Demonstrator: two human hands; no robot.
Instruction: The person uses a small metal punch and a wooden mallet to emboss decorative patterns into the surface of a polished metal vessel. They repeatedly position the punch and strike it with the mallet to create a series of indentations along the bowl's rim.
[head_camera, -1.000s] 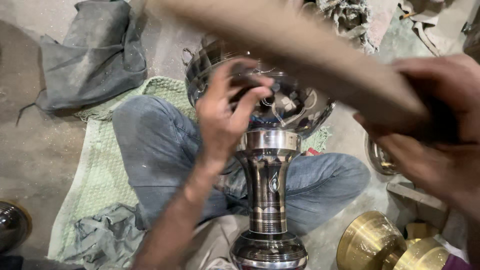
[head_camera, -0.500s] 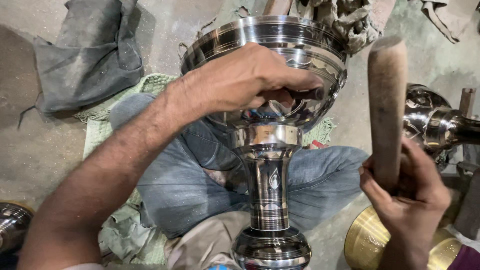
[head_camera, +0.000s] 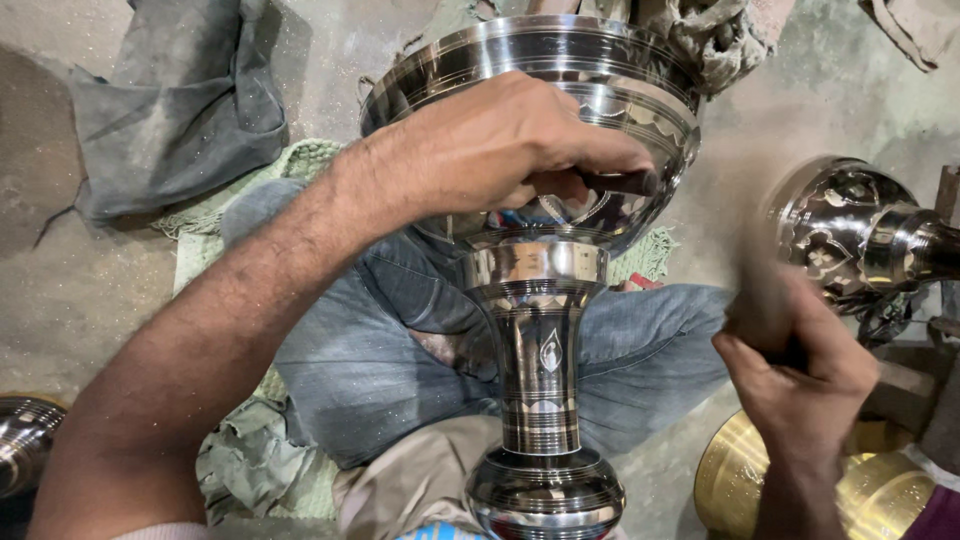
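Head view: goblet (head_camera: 540, 330) upright at centre, across your lap. Left hand (head_camera: 510, 150), fingers curled over a dark tool inside the bowl at 12 o'clock. Right hand (head_camera: 800, 375), 4 o'clock, fisted on a blurred handle. Brace the stem; strike squarely.

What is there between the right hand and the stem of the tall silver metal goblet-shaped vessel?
In the head view, only the person's blue-jeans leg lies between the right hand and the engraved stem of the tall silver metal goblet-shaped vessel; no other object lies there.
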